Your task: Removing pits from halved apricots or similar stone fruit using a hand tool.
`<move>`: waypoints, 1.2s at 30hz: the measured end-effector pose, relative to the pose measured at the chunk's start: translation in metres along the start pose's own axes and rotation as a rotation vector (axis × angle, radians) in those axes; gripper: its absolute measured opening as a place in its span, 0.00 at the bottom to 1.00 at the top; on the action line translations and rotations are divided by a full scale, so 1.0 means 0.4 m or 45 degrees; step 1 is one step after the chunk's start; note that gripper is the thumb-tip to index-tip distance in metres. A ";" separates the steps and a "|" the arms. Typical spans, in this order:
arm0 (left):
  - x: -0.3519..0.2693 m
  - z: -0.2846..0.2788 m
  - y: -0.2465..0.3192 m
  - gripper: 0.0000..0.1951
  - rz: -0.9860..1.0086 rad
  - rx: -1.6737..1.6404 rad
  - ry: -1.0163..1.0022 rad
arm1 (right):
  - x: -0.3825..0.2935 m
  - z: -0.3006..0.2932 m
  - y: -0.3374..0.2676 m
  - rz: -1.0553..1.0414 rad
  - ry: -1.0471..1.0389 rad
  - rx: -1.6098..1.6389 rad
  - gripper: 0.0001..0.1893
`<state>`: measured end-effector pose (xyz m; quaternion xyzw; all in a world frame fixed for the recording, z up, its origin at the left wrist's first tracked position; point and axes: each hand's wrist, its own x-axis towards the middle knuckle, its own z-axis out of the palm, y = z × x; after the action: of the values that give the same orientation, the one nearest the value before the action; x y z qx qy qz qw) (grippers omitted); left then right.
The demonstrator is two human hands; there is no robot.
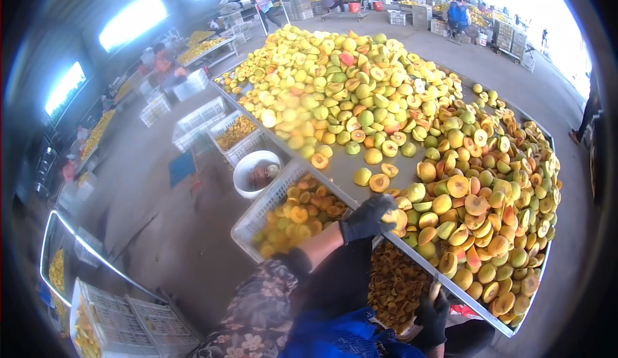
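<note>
My left hand (369, 217), in a black glove, is at the near edge of the metal sorting table (345, 167). Its fingers close around a yellow peach half (389, 216), beside a heap of halved peaches (475, 203). Lower down, below the table's edge, my right hand (432, 313) wears a black glove too. It grips a slim tan, handle-like object (435, 290), mostly hidden by the fingers. Between my hands and under the edge is a container of brown peach pits or scraps (396, 285). Many halves on the table lie cut side up.
Left of my arm stands a white plastic crate (251, 225) of peach halves. Beyond it are a white bucket (244, 195) and another crate (248, 148) with fruit pieces. Stacked crates (120, 319) stand at lower left. Other people work at fruit-covered tables in the background.
</note>
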<state>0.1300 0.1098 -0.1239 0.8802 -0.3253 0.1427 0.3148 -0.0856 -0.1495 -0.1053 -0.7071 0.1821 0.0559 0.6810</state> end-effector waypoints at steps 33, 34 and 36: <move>-0.041 -0.060 0.427 0.22 -0.426 -1.662 0.204 | -0.100 0.089 -0.169 -0.888 0.156 -0.851 0.11; -0.030 -0.055 0.492 0.23 -0.253 -1.234 0.458 | -0.108 0.092 -0.183 -0.952 0.177 -0.878 0.12; -0.037 -0.064 0.496 0.23 -0.203 -1.072 0.346 | -0.112 0.095 -0.188 -1.076 0.217 -0.919 0.13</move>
<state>-0.0138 0.0165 -0.0195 0.6709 -0.2419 0.0876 0.6955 -0.0956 -0.1034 -0.0223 -0.9088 -0.0934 -0.2202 0.3418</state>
